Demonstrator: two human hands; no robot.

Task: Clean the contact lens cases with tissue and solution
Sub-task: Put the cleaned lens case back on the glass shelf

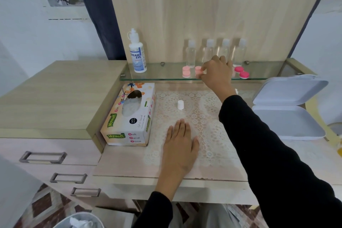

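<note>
resting the left hand point(180, 142) flat, fingers straight, on the worktop point(125, 163); pinching a pink lens case point(198, 70) on the glass shelf point(166, 72) with the right hand point(216, 72). seemingly fetching it; next, likely lifting it down by the tissue box point(127, 116), then taking the solution bottle point(137, 55).

Soft even indoor light, faint shadows, wide-angle bending at edges

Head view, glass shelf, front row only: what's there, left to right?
solution bottle → pale pink lens case → second pale pink lens case, pinched by the right hand → dark pink lens case. The clear bottles behind are left out, since they overlap this row.
</note>
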